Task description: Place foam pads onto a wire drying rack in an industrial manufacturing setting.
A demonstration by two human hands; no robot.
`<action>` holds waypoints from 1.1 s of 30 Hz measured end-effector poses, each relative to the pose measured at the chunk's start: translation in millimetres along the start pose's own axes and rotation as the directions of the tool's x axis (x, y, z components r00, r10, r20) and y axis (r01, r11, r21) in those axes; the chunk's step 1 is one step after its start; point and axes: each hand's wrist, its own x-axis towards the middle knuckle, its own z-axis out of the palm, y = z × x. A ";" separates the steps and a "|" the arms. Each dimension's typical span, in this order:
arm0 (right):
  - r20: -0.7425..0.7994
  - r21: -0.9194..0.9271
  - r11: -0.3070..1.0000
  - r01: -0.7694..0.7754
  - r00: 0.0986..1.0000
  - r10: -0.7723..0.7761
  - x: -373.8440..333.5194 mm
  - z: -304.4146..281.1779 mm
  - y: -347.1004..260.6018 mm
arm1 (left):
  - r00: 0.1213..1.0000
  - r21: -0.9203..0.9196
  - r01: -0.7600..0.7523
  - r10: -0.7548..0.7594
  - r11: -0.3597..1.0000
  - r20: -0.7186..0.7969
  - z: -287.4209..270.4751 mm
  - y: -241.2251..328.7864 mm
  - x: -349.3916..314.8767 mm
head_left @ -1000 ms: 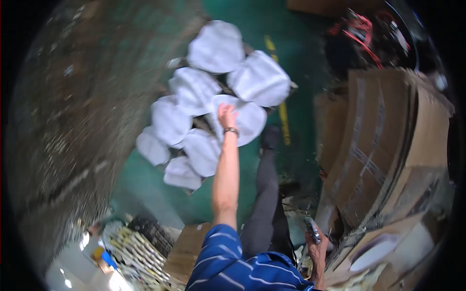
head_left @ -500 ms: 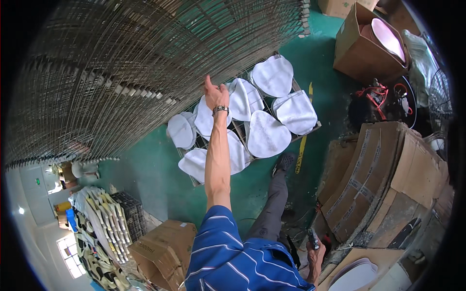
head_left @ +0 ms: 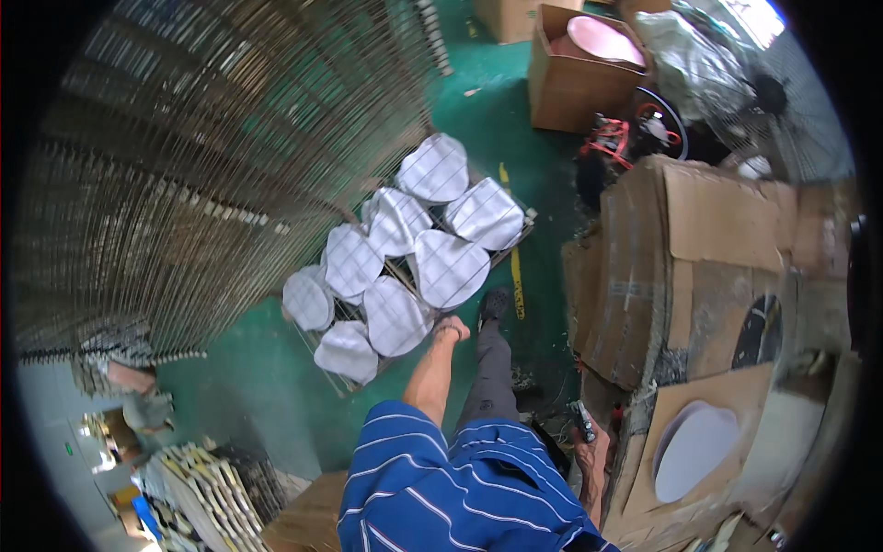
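Observation:
Low in front of me, several white rounded fabric-like pieces (head_left: 451, 269) lie spread out, with a wire shelf (head_left: 397, 267) of the tall rack crossing over them. My left hand (head_left: 451, 328) is curled at the near edge of that shelf, its fingers closed and partly hidden. At my right side my right hand (head_left: 593, 444) is wrapped round a small dark handheld tool (head_left: 582, 421), whose exact kind I cannot make out. It sits beside the stacked cardboard.
The many-tiered wire rack (head_left: 230, 184) fans up at the left. Large cardboard sheets (head_left: 635, 276) stand at the right, with pale oval pieces (head_left: 696, 451) near me. Farther back are a box (head_left: 579, 92) of pink pieces, red hoses (head_left: 609, 138) and a fan (head_left: 782, 101).
My left hand has come down and back from the raised rack shelves to the near edge. Wire lines now cross over the white pieces. The view has shifted right; my right hand keeps its tool.

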 end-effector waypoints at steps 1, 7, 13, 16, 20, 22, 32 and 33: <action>-0.033 0.031 0.999 0.026 0.999 -0.025 -12.0 -6.6 7.3 | 0.992 -0.001 -0.076 0.075 0.997 -0.097 20.4 5.7 -10.4; -0.192 0.199 0.977 -0.070 0.975 0.109 -97.4 -59.6 51.5 | 0.967 0.023 -0.221 0.222 0.975 -0.128 119.1 10.5 -51.7; -0.566 0.258 0.966 0.032 0.815 0.124 -201.7 -108.3 107.6 | 0.974 -0.255 -0.001 0.059 0.967 0.220 171.6 -6.9 -50.0; -0.713 0.291 0.956 0.022 0.672 0.202 -265.7 -133.4 122.9 | 0.965 -0.185 -0.016 0.064 0.983 0.255 185.2 11.5 -56.2; -0.831 0.358 0.934 0.003 0.457 0.318 -334.8 -168.5 123.0 | 0.929 0.391 -0.371 0.342 0.843 0.143 180.8 52.6 -61.1; -0.875 0.378 0.925 0.050 0.347 0.339 -355.3 -186.3 124.0 | 0.601 0.844 -0.532 0.670 -0.071 0.435 175.1 74.5 -67.5; -0.775 0.419 0.908 0.007 0.523 0.354 -380.5 -199.6 124.3 | 0.838 -0.143 -0.507 0.525 0.850 0.147 196.8 225.5 -140.3; -0.808 0.382 0.923 0.044 0.501 0.311 -378.4 -199.5 125.1 | 0.828 -0.135 -0.522 0.539 0.842 0.156 197.9 228.7 -144.3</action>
